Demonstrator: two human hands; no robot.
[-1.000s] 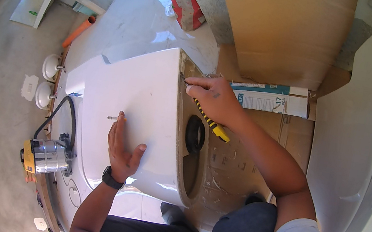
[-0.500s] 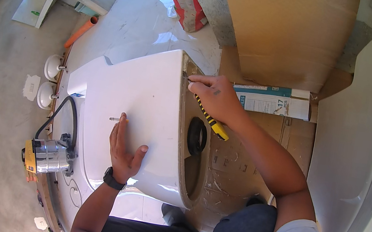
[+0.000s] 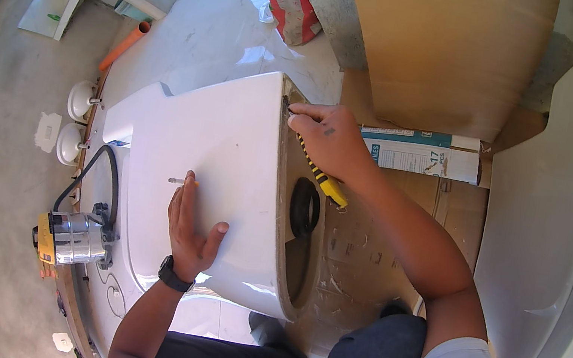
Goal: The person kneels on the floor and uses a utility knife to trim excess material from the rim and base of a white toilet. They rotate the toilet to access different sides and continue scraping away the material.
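Observation:
A white ceramic toilet (image 3: 235, 125) lies tipped over in front of me, its rough-edged base turned to the right. Inside the base sits a black rubber ring (image 3: 304, 208). My left hand (image 3: 192, 235) rests with outstretched fingers on the glossy side, a cigarette (image 3: 175, 181) held between them. My right hand (image 3: 329, 139) grips a yellow and black utility knife (image 3: 315, 172) near its front end. The knife's tip is at the far corner of the base rim, mostly hidden by my fingers.
Flattened cardboard (image 3: 366, 245) with scraps lies under the base. Behind it are a tile box (image 3: 420, 153) and a tall cardboard sheet (image 3: 444, 54). A vacuum cleaner (image 3: 75, 238) and orange pipe (image 3: 125, 47) stand left. Another white ceramic fixture (image 3: 552, 223) rises on the right.
My right hand and the knife have shifted slightly up and to the left along the base rim. My left hand stays in place on the toilet.

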